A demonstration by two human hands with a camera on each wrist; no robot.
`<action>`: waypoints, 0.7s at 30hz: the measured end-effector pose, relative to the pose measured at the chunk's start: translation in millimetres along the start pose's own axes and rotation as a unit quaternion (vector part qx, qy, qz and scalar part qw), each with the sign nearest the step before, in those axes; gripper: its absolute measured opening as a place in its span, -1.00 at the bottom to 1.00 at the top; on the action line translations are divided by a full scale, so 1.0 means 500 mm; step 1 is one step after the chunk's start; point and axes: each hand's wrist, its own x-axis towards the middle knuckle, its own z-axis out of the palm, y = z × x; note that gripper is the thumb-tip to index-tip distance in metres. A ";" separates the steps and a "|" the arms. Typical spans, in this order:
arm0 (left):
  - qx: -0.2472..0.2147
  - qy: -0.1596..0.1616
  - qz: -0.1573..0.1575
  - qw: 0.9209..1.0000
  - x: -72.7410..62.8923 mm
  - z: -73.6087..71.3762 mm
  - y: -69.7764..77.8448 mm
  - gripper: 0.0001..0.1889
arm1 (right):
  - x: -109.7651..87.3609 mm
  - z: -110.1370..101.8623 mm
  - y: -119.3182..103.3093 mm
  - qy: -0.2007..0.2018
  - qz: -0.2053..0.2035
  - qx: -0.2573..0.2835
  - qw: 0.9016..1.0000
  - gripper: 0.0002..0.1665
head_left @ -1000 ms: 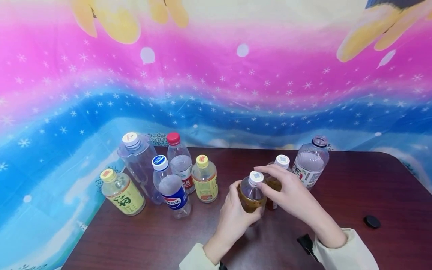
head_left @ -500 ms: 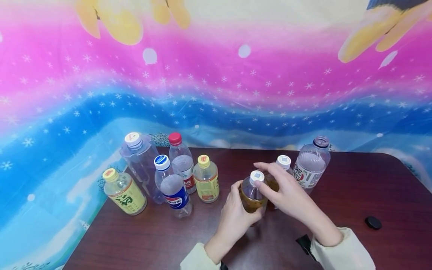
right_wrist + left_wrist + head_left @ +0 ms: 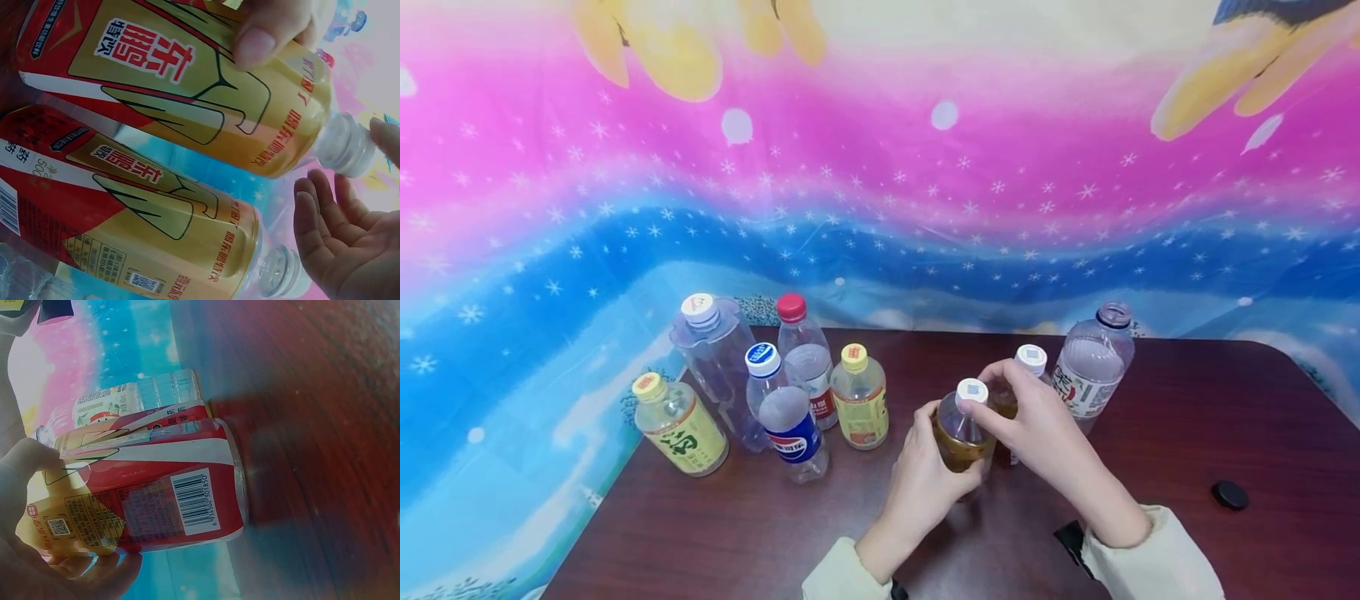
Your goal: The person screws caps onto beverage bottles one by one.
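Observation:
My left hand (image 3: 928,479) grips the body of a drink bottle (image 3: 187,81) with a gold-and-red label and amber-looking contents. The bottle stands upright in the head view. On top of it is a white cap (image 3: 972,391), which my right hand (image 3: 1045,425) pinches between thumb and fingers. In the right wrist view the thumb lies on one side of the cap and fingertips on the other. A second bottle of the same kind (image 3: 156,212), also white-capped, stands just behind, partly covered by my right hand in the head view.
At the left stand a yellow-capped bottle (image 3: 685,433), a tall clear container (image 3: 722,367), a blue-labelled cola bottle (image 3: 793,442), a red-capped water bottle (image 3: 808,367) and another yellow-capped bottle (image 3: 860,408). A capless clear bottle (image 3: 1097,358) stands right, beyond a black disc (image 3: 1230,495).
My right fingers have bent in closer around the white cap, and the right wrist has shifted slightly left. My left hand keeps its grip on the bottle.

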 end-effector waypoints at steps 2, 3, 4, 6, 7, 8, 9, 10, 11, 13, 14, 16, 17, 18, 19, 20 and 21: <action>-0.002 -0.002 0.000 1.000 0.000 0.001 -0.001 -0.17 | 0.000 0.004 0.002 -0.003 -0.015 0.000 1.000 -0.55; -0.002 -0.002 0.000 1.000 0.001 0.001 -0.001 -0.17 | 0.000 0.005 0.004 -0.007 -0.025 0.002 1.000 -0.52; -0.003 -0.001 0.001 1.000 0.001 0.000 -0.001 -0.17 | -0.001 0.005 0.005 -0.011 -0.038 0.006 0.999 -0.49; -0.004 -0.002 0.001 1.000 0.002 0.000 -0.001 -0.17 | -0.002 0.004 0.008 -0.021 -0.060 0.016 0.998 -0.47; -0.004 -0.002 0.001 1.000 0.002 0.000 -0.001 -0.17 | -0.002 0.003 0.009 -0.027 -0.064 0.020 0.997 -0.49; -0.004 -0.003 -0.001 1.000 0.001 -0.001 0.000 -0.16 | -0.003 0.002 0.009 -0.030 -0.067 0.024 0.997 -0.51; -0.004 -0.005 -0.003 1.000 0.001 -0.002 0.001 -0.16 | -0.003 0.001 0.009 -0.032 -0.066 0.025 0.997 -0.53; -0.002 -0.006 -0.005 1.000 0.001 -0.002 0.001 -0.16 | -0.004 0.000 0.008 -0.033 -0.063 0.025 0.997 -0.55; -0.001 -0.008 -0.007 1.000 0.000 -0.003 0.002 -0.15 | -0.004 -0.001 0.007 -0.034 -0.057 0.026 0.997 -0.57; 0.004 -0.008 -0.006 1.000 0.000 -0.004 0.002 -0.15 | -0.004 -0.003 0.005 -0.033 -0.045 0.022 0.998 -0.58; 0.005 -0.007 -0.006 1.000 -0.001 -0.004 0.003 -0.15 | -0.004 -0.004 0.003 -0.030 -0.038 0.019 0.999 -0.59; 0.008 -0.005 -0.006 1.000 0.000 -0.003 0.002 -0.15 | -0.003 -0.004 0.001 -0.020 -0.031 0.016 0.999 -0.60; 0.008 -0.004 -0.005 1.000 0.001 -0.002 0.002 -0.15 | -0.002 -0.004 0.000 -0.014 -0.026 0.014 0.999 -0.60; 0.009 -0.002 -0.004 1.000 0.001 -0.001 0.001 -0.16 | -0.002 -0.003 0.000 -0.007 -0.024 0.012 1.000 -0.61; 0.009 -0.002 -0.004 1.000 0.001 -0.001 0.001 -0.16 | -0.001 -0.001 -0.001 0.000 -0.020 0.012 1.000 -0.62; 0.010 -0.001 -0.004 1.000 0.002 0.000 0.000 -0.16 | 0.000 0.000 0.000 0.006 -0.017 0.011 1.000 -0.63; 0.012 0.000 -0.003 1.000 0.002 0.001 0.000 -0.16 | 0.000 0.002 0.000 0.011 -0.014 0.012 1.000 -0.63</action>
